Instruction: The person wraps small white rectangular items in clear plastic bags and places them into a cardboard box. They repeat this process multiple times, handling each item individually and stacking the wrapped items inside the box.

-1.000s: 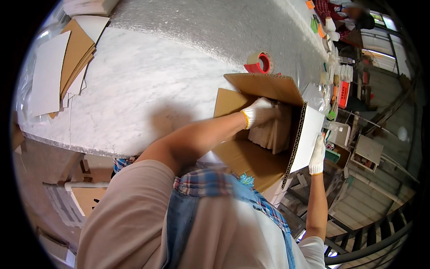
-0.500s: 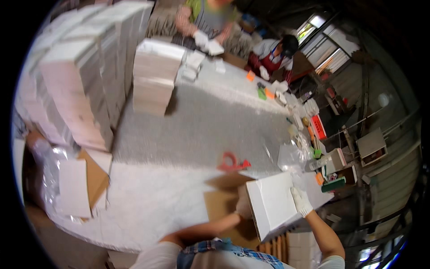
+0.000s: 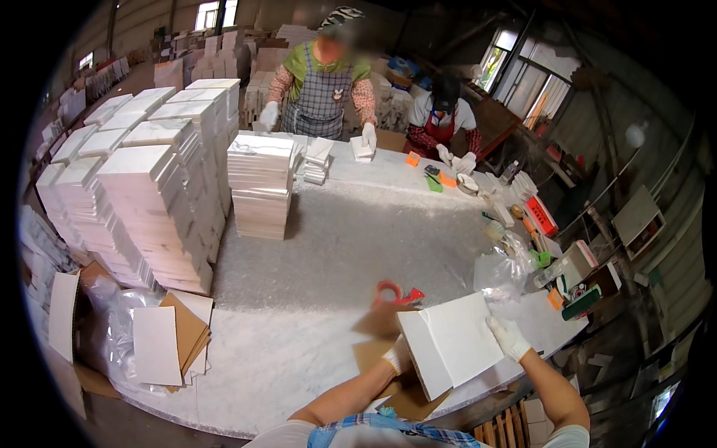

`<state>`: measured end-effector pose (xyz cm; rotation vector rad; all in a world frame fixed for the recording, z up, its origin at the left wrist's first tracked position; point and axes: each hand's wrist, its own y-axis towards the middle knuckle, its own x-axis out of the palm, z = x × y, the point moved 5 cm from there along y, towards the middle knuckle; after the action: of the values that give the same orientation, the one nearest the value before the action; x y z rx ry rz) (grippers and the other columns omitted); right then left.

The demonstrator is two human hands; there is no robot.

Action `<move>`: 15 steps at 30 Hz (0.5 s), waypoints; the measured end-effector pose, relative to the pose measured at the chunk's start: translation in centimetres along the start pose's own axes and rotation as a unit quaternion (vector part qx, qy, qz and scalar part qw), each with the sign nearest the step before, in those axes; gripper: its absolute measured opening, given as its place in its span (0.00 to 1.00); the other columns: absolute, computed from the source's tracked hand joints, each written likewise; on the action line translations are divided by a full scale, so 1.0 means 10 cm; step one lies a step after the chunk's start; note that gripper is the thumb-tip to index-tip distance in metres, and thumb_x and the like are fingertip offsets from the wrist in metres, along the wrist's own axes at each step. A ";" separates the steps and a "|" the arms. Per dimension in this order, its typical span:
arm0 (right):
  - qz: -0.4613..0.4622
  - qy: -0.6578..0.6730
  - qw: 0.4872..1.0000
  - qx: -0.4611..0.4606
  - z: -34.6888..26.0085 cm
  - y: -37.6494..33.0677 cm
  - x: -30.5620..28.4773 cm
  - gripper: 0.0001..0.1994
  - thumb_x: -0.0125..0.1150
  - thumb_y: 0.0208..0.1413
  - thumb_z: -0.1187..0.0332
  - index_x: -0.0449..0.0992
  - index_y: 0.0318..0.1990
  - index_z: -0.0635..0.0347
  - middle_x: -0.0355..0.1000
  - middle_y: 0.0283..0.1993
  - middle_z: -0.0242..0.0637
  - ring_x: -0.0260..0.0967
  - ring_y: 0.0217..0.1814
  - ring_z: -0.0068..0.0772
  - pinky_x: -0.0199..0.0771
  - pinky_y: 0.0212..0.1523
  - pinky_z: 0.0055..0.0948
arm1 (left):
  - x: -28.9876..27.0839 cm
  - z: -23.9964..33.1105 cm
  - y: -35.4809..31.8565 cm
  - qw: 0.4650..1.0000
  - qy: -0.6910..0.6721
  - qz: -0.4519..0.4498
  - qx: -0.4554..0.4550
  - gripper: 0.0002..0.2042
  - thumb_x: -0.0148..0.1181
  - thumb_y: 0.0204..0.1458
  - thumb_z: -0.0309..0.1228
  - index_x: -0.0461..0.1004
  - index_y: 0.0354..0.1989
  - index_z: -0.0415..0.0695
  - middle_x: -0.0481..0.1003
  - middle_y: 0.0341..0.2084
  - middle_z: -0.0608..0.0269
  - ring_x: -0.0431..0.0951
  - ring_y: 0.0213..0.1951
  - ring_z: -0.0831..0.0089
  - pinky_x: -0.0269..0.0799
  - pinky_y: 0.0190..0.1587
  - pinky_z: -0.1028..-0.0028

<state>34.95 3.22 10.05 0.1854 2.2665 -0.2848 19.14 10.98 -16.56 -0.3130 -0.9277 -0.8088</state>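
I hold a white flat box or tile stack [image 3: 452, 343] above the near edge of the table [image 3: 321, 254]. My left hand [image 3: 396, 357], in a white glove, grips its left side. Gripping the right upper edge is my right hand [image 3: 508, 337], also gloved. Brown cardboard [image 3: 396, 373] lies under the white piece. A red tape dispenser [image 3: 394, 294] sits on the table just beyond it.
Tall stacks of white tiles [image 3: 160, 194] fill the left side, with a shorter stack [image 3: 260, 187] mid-table. Cardboard sheets and white sheets [image 3: 168, 340] lie at the near left. Two other people [image 3: 321, 75] work at the far side. Clear plastic bags [image 3: 502, 272] and small tools sit at right.
The view has lifted from the cardboard box at the table edge to the whole table. The white piece came out of the cardboard and now rests level in both hands.
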 end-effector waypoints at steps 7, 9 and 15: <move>-0.022 -0.008 1.000 0.021 0.08 0.01 -0.01 0.31 0.50 0.73 0.47 0.72 0.65 0.71 0.80 0.56 0.48 0.76 0.58 0.35 0.74 0.61 0.34 | 0.15 0.24 -0.12 0.956 0.277 0.070 -0.061 0.17 0.50 0.65 0.40 0.78 0.53 0.44 0.80 0.47 0.54 0.81 0.50 0.62 0.77 0.54 0.63; -0.013 0.005 1.000 0.007 0.07 0.01 -0.02 0.32 0.50 0.73 0.47 0.71 0.66 0.71 0.80 0.57 0.46 0.75 0.59 0.35 0.73 0.62 0.33 | 0.20 0.32 -0.12 0.928 0.362 0.074 -0.046 0.16 0.51 0.64 0.39 0.79 0.51 0.44 0.81 0.45 0.53 0.82 0.49 0.60 0.78 0.52 0.62; 0.014 0.011 0.999 0.035 0.33 -0.04 -0.07 0.34 0.50 0.71 0.45 0.70 0.67 0.69 0.75 0.64 0.54 0.70 0.69 0.46 0.66 0.70 0.36 | 0.70 0.94 -0.63 0.633 0.765 0.041 0.111 0.14 0.54 0.60 0.37 0.83 0.44 0.44 0.83 0.39 0.50 0.84 0.44 0.57 0.80 0.47 0.59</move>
<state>37.71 1.94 8.54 0.2576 2.2749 -0.3482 11.38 8.69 -6.06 0.5602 0.6381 -0.5627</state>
